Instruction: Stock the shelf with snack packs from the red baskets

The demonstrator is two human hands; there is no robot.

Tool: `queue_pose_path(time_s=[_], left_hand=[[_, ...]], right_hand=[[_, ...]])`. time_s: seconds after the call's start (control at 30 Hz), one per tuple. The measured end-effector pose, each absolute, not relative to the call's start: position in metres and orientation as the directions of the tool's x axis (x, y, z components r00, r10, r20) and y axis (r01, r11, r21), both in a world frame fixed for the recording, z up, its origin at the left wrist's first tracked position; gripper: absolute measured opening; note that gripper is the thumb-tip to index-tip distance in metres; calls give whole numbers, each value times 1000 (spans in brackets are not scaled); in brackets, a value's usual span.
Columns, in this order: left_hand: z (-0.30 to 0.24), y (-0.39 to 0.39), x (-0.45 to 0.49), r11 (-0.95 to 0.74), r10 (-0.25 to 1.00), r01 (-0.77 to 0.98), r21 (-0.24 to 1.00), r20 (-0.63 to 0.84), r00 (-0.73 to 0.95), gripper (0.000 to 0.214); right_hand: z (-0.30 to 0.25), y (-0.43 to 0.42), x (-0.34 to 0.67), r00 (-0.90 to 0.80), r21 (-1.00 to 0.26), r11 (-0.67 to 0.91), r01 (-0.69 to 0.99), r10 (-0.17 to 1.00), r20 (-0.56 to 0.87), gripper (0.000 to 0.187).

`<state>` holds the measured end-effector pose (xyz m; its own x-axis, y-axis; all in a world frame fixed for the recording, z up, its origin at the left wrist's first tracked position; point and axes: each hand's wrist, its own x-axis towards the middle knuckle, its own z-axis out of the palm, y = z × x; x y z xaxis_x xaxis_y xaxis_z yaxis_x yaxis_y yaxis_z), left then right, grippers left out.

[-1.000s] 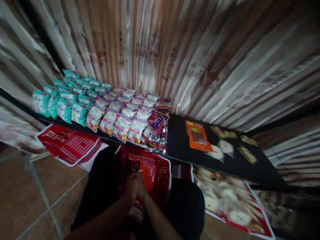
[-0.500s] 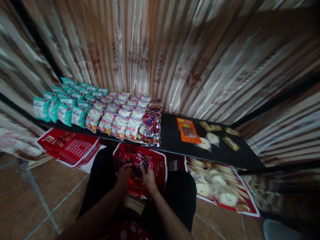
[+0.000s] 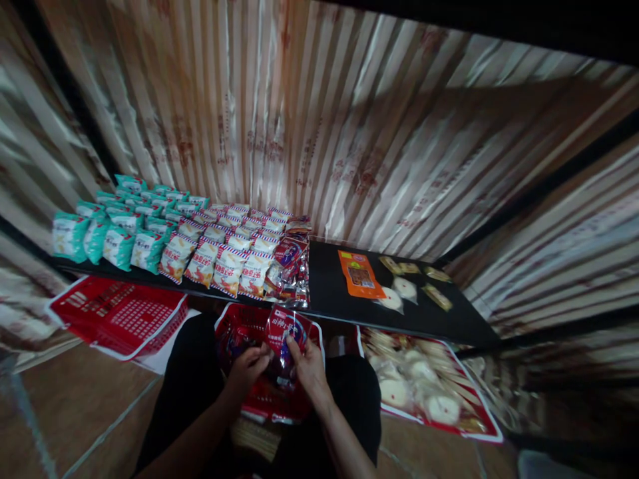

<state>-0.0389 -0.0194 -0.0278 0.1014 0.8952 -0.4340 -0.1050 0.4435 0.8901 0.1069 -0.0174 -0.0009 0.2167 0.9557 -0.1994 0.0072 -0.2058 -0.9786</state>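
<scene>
A dark red snack packet (image 3: 285, 327) with white lettering stands upright over a red basket (image 3: 318, 352) between my knees. My right hand (image 3: 310, 372) is closed on the packet's right side, its thumb across the front. At the packet's lower left edge, my left hand (image 3: 248, 369) has its fingers pinched together on it. More dark packets (image 3: 238, 340) lie in the basket, partly hidden by my hands. Similar red and silver packets (image 3: 292, 266) are stacked on the black shelf (image 3: 327, 289) just beyond the basket.
White and orange snack bags (image 3: 224, 266) and teal bags (image 3: 120, 246) fill the shelf's left. An orange packet (image 3: 360, 274), round white packets (image 3: 405, 290) and small gold ones (image 3: 436, 297) lie to the right. Below are a red basket (image 3: 120, 313) and a full basket (image 3: 492, 426).
The packet has been raised and turned upright, with its front facing me. My right hand has come up along its side. The view has shifted, so the shelf sits slightly lower and further left.
</scene>
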Motion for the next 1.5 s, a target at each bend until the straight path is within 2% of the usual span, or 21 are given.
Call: queue_pose_path(time_s=[0.1,0.27,0.4,0.5,0.63,0.7,0.77,0.87,0.97,1.17,1.37,1.5], left_hand=[[-26,-18,-36,436,897,-184,881,-408,169,43],[-3,-8,-28,345,937,-243,907,-318,143,47],[28,9,-20,284,958,-237,929,-263,116,43],[43,25,-12,264,964,-252,931,-245,107,40],[52,46,2,175,984,-252,952,-158,85,42],[58,56,8,61,998,-169,984,-58,20,50],[66,66,13,-98,995,-2,995,98,-31,53],[76,83,21,-320,944,260,911,328,14,48],[80,107,31,-421,899,411,809,431,72,46],[71,162,48,-427,864,521,739,504,-6,43],[69,193,54,-320,905,578,750,422,-46,42],[70,203,57,-267,924,584,767,376,-72,42]], right_hand=[[15,-13,111,198,-976,-209,-56,956,-216,45],[37,-6,114,171,-979,-162,-128,968,-182,47],[50,-1,117,255,-996,-90,19,964,-82,51],[59,8,122,307,-984,-65,167,952,-11,47],[75,34,132,303,-969,29,246,947,105,45],[86,56,141,315,-955,63,289,936,157,49],[99,82,151,340,-920,61,386,918,203,52],[120,125,165,320,-818,42,574,908,271,53],[138,168,171,280,-718,-12,696,925,257,52],[144,240,172,297,-598,-154,786,943,148,61],[133,284,168,216,-377,-164,912,972,98,41],[129,302,164,177,-297,-143,944,980,92,37]])
